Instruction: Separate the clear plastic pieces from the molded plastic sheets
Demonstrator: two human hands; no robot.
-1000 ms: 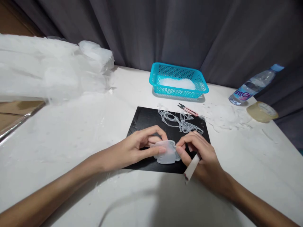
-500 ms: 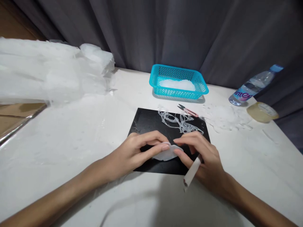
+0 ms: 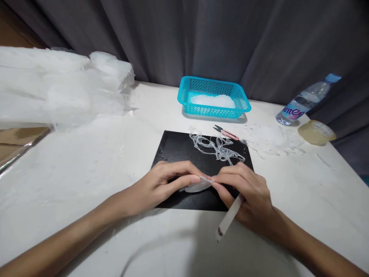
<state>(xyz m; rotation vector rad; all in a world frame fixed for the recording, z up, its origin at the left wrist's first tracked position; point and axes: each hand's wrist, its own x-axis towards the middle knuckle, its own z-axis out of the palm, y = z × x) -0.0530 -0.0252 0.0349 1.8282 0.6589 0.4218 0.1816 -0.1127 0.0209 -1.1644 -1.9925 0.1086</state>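
Note:
Both hands meet over a black mat (image 3: 175,148) on the white table. My left hand (image 3: 164,182) pinches a small translucent plastic piece (image 3: 196,187) between thumb and fingers. My right hand (image 3: 248,194) pinches the same piece's right edge with its fingertips, and a thin white stick-like tool (image 3: 229,217) lies tucked in its palm, pointing toward me. The piece is seen almost edge-on, so its shape is hard to read. A tangle of clear plastic trimmings (image 3: 216,148) lies on the mat just behind the hands.
A turquoise basket (image 3: 211,98) with white pieces stands behind the mat. Small pink snips (image 3: 227,133) lie beside it. At the right are loose plastic scraps (image 3: 271,140), a water bottle (image 3: 305,100) and a tape roll (image 3: 316,132). Stacked clear plastic sheets (image 3: 57,88) fill the left.
The plastic piece has tilted from flat and face-up to nearly edge-on. Both hands have closed in on it, fingertips now meeting. The view has shifted slightly.

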